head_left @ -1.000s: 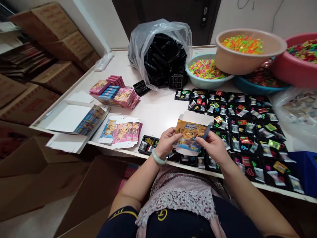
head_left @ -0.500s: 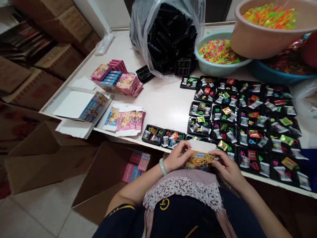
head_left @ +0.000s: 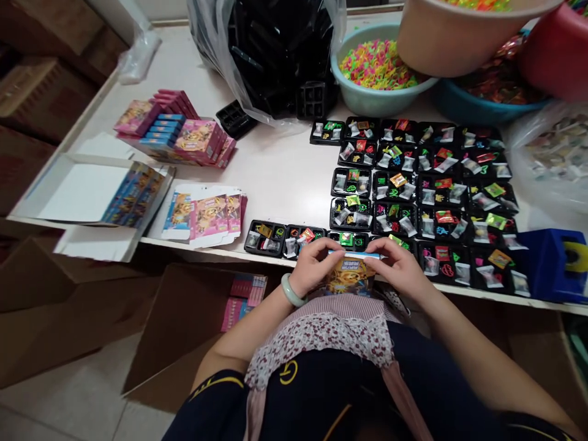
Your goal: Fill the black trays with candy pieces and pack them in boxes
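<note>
Between my two hands, close to my apron at the table's front edge, is a small printed cardboard box (head_left: pixel 350 277) with a yellow and blue picture. My left hand (head_left: pixel 316 264) pinches its upper left corner, and a pale green bangle circles that wrist. At the upper right corner, my right hand (head_left: pixel 395 264) grips the box with thumb and fingers. A narrow blue and white flap edge runs along the top, between the thumbs. Just beyond the hands lie black compartment trays (head_left: pixel 348 240) holding wrapped sweets and small coloured plastic pieces.
Flattened pink and blue cartons (head_left: pixel 209 217), stacked filled boxes (head_left: pixel 197 138) and an open white display carton (head_left: pixel 76 190) stand at left. A bag of black trays (head_left: pixel 275 61), basins (head_left: pixel 367 92) and a blue tape dispenser (head_left: pixel 551 263) surround the rows. An open cardboard box (head_left: pixel 179 318) sits below.
The box's raised white top flap has been folded down, and both hands have come to its upper edge. The camera view has shifted, so the table appears further left and higher.
</note>
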Available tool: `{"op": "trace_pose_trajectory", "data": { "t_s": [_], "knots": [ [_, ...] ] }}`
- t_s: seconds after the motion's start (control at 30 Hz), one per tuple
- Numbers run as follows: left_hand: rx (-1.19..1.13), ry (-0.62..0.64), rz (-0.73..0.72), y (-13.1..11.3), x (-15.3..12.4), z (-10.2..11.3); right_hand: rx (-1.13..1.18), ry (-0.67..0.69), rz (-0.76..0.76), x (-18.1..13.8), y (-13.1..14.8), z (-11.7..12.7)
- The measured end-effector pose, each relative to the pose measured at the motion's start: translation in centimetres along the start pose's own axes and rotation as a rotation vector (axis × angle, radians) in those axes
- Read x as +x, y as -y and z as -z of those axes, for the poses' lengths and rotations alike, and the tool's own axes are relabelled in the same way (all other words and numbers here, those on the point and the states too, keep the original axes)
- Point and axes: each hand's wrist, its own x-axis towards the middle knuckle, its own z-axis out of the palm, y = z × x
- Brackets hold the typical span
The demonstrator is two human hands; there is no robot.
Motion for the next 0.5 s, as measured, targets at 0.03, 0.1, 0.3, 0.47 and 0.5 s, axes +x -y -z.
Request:
{"op": "trace_pose_trajectory", "data": {
  "t_s": [0.03,0.1,0.3,0.47,0.5],
  "knots": [
    [-0.004,-0.009,0.015,-0.1,0.1,-0.1,0.009,0.007,-0.019,0.2,0.1,-0.1],
    [-0.010,0.004,0.002,-0.1,0.2,0.1,0.004,0.019,-0.020,0.4,0.0,-0.2],
    [-0.056,0.224,-0.077,1.7,-1.3,1.6,-0.116,0.070,0.258,-1.3,-1.4,0.0],
    [-0.031,0.183,0.026,2.0,-1.1,1.5,-0.131,0.013,0.309,-2.5,-1.7,-0.4],
    [-0.017,0.172,0.009,1.5,-0.7,1.5,-0.103,0.017,0.287,-2.6,-1.7,0.3]
  ]
}}
